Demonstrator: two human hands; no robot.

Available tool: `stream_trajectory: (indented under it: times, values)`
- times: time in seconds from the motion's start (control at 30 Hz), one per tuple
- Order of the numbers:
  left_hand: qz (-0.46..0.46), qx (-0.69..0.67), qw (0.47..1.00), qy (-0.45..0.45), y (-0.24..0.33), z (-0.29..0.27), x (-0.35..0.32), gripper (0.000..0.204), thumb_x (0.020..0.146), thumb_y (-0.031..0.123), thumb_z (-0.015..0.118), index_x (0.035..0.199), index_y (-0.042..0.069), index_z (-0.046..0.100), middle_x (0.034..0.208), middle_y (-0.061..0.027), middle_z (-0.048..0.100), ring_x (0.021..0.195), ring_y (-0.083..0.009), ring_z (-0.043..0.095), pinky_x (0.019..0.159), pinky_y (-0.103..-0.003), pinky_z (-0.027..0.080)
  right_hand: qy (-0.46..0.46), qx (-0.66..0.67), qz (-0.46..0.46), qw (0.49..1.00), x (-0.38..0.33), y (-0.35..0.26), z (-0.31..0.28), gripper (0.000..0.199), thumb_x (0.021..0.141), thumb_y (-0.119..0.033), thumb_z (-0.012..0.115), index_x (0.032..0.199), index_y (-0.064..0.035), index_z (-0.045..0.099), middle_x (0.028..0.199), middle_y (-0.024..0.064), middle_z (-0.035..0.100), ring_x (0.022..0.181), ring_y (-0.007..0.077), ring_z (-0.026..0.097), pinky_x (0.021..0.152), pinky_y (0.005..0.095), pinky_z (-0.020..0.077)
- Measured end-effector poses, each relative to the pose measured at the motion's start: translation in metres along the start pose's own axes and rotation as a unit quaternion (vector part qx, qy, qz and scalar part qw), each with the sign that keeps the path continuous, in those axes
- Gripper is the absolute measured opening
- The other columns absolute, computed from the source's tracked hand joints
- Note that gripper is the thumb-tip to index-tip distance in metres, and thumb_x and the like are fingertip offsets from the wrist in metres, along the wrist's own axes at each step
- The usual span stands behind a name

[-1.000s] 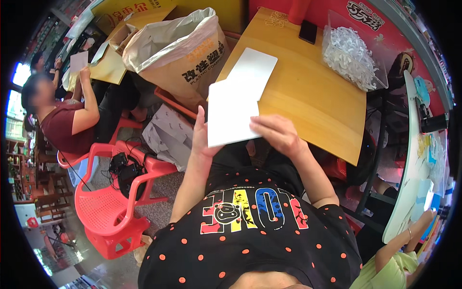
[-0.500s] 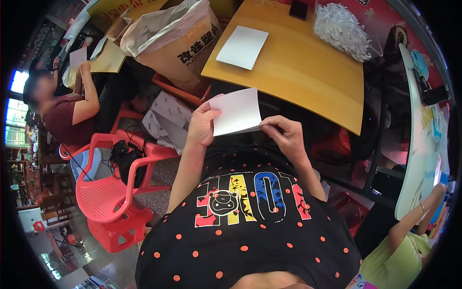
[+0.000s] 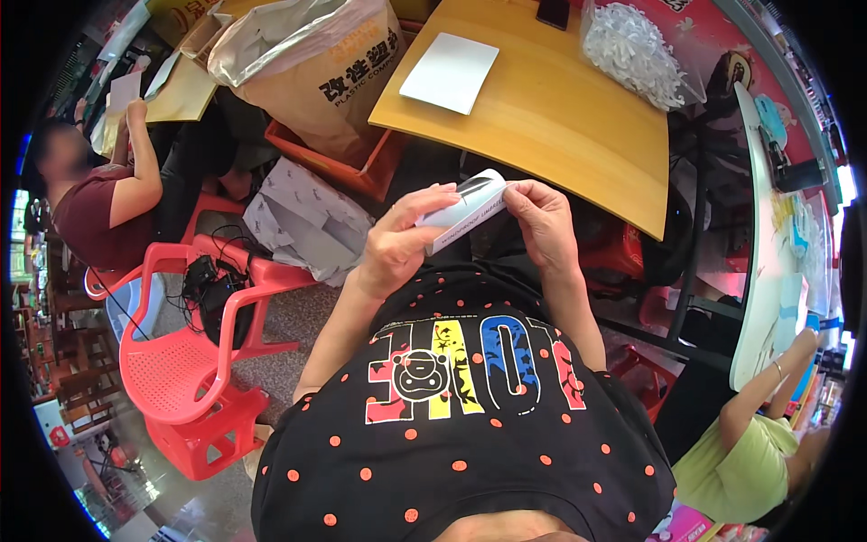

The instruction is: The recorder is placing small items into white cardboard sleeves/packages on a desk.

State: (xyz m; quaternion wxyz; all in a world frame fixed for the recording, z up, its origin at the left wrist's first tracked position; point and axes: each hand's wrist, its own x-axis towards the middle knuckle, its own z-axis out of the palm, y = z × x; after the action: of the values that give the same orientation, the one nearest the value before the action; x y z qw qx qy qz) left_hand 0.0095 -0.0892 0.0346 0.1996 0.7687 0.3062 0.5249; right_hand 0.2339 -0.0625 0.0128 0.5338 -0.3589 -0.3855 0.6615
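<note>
A white card (image 3: 462,215) with print along its near edge is bent into a rounded, sleeve-like shape in front of my shirt. My left hand (image 3: 397,242) is closed on its left end, thumb below and fingers on top. The right end is pinched between thumb and fingertips of my right hand (image 3: 547,224). Between the hands the card curves up, and a dark gap shows at its far top. Beyond, on the yellow table (image 3: 560,117), lies a stack of white cards (image 3: 450,74), apart from both hands.
A clear bag of white plastic pieces (image 3: 632,54) and a phone (image 3: 553,13) sit on the table. Left are a large sack (image 3: 307,81) in an orange crate (image 3: 361,172), a carton (image 3: 307,217) and a red chair (image 3: 181,361). Co-workers sit left (image 3: 99,190) and right (image 3: 741,461).
The card, nearly flat before, is now curled over, with its printed edge facing me. Both hands have turned around it, and the right one has risen. The whole view has shifted slightly.
</note>
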Motion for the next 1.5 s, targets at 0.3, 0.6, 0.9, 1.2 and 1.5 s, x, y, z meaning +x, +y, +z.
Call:
stream_trajectory:
  times: [0.3,0.6,0.9,1.2,1.5]
  values:
    - [-0.45,-0.362,0.799,0.167,-0.009,-0.016,0.015,0.019,0.091,0.005,0.055,0.105,-0.004,0.062,0.096,-0.0109,0.066,0.075,-0.0144,0.067,0.048,-0.018,0.045,0.019,-0.205,-0.193,0.959,0.04,-0.037,-0.001,0.003,0.082,0.002,0.067,0.085,0.0039,0.068,0.091,0.0067,0.065,0.08,0.0092,0.058,0.07,0.0202,0.0473]
    - [-0.493,-0.502,0.703,0.104,-0.05,0.007,0.054,0.022,0.091,0.006,0.057,0.108,-0.007,0.061,0.089,-0.0142,0.067,0.061,-0.018,0.068,0.035,-0.017,0.042,0.034,-0.064,-0.114,0.991,0.094,-0.04,-0.009,0.005,0.079,0.006,0.069,0.083,0.004,0.067,0.09,0.0127,0.068,0.079,0.012,0.062,0.073,0.0242,0.0507]
    - [-0.469,-0.481,0.723,0.162,-0.067,0.028,0.077,0.014,0.087,0.001,0.059,0.097,-0.007,0.064,0.09,-0.0171,0.067,0.079,-0.0227,0.069,0.071,-0.027,0.057,0.082,-0.048,-0.09,0.991,0.125,-0.039,-0.016,0.006,0.078,0.005,0.07,0.082,0.0034,0.066,0.088,0.0126,0.068,0.077,0.012,0.063,0.075,0.0239,0.0504]
    - [-0.476,-0.337,0.789,0.194,-0.078,0.029,0.078,0.013,0.088,0.007,0.064,0.092,-0.005,0.066,0.083,-0.0132,0.068,0.067,-0.0182,0.069,0.058,-0.024,0.056,0.052,-0.012,-0.003,0.999,0.138,-0.037,-0.015,0.011,0.079,0.004,0.069,0.09,0.0039,0.066,0.088,0.0101,0.069,0.077,0.0112,0.063,0.076,0.0239,0.0496]
    - [-0.492,-0.492,0.691,0.198,-0.085,0.029,0.074,0.025,0.091,0.01,0.059,0.111,-0.005,0.058,0.101,-0.0163,0.065,0.07,-0.0221,0.07,0.049,-0.022,0.057,0.025,-0.029,0.021,0.999,0.144,-0.026,-0.021,0.012,0.08,0.002,0.069,0.092,0.0042,0.067,0.085,0.0081,0.068,0.077,0.0115,0.062,0.076,0.0248,0.049]
